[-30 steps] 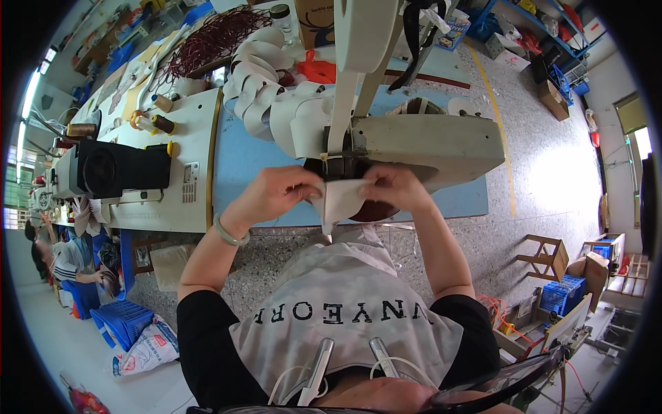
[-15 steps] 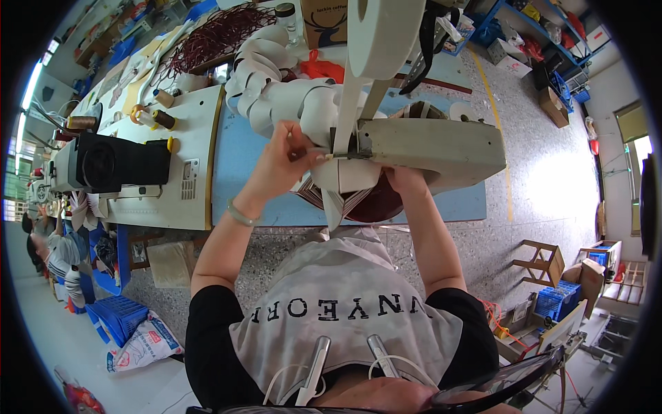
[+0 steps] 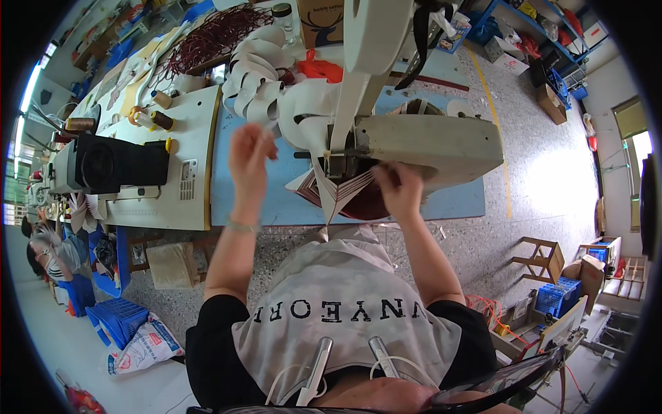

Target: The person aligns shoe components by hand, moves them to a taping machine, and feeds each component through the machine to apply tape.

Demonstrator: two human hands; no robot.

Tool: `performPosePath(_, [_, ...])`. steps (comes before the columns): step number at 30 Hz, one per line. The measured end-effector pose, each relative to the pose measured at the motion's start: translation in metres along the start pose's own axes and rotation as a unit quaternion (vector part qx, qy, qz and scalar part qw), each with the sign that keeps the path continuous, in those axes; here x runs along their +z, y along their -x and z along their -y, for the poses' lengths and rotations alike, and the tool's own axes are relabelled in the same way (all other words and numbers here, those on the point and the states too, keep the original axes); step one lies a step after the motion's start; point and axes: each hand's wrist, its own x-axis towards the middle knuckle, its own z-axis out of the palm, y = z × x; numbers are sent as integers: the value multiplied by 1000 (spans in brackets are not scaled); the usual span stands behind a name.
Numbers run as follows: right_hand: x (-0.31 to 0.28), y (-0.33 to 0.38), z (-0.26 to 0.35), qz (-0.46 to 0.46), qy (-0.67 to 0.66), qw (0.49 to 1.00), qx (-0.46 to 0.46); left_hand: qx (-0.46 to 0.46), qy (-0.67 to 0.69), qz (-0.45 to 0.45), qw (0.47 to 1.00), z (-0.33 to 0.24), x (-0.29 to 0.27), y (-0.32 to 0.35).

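Note:
A sewing machine (image 3: 434, 141) with a beige arm and white column stands before me on a blue tabletop (image 3: 441, 213). A chain of curved white leather-like pieces (image 3: 303, 103) trails up to its working end. Under that end lies a fanned stack of pointed white pieces (image 3: 333, 195) with dark edges. My left hand (image 3: 252, 155) is raised left of the machine, apart from it, its fingers smeared by motion. Beside the machine arm, my right hand (image 3: 400, 186) has its fingers curled together near the stack's right side. Whatever they pinch is too small to make out.
Another machine with a black motor housing (image 3: 110, 162) stands on a pale table to the left, with thread spools (image 3: 162, 121). Behind are dark red cords (image 3: 214, 38), a jar (image 3: 283, 17), a cardboard box (image 3: 321, 22) and red plastic (image 3: 321, 67). A wooden stool (image 3: 541, 259) stands at right.
My left hand has pulled away from the machine to the left. My right hand has drawn out from beside the arm. The white piece between my hands no longer shows there, and the stack is exposed.

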Motion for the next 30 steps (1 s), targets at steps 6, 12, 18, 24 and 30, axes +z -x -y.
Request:
performPosePath(6, [3, 4, -19, 113, 102, 964, -218, -45, -116, 111, 986, 46, 27, 103])
performPosePath(12, [8, 10, -13, 252, -34, 962, -103, 23, -228, 165, 959, 53, 17, 119])
performPosePath(18, [-9, 2, 27, 205, -29, 962, -180, -32, -94, 169, 981, 39, 17, 111])
performPosePath(24, [-2, 15, -4, 246, -2, 966, -81, -12, -243, 219, 945, 40, 14, 110])
performPosePath(30, [-3, 4, 4, 94, 107, 989, -24, 69, -332, 227, 913, 45, 13, 111])
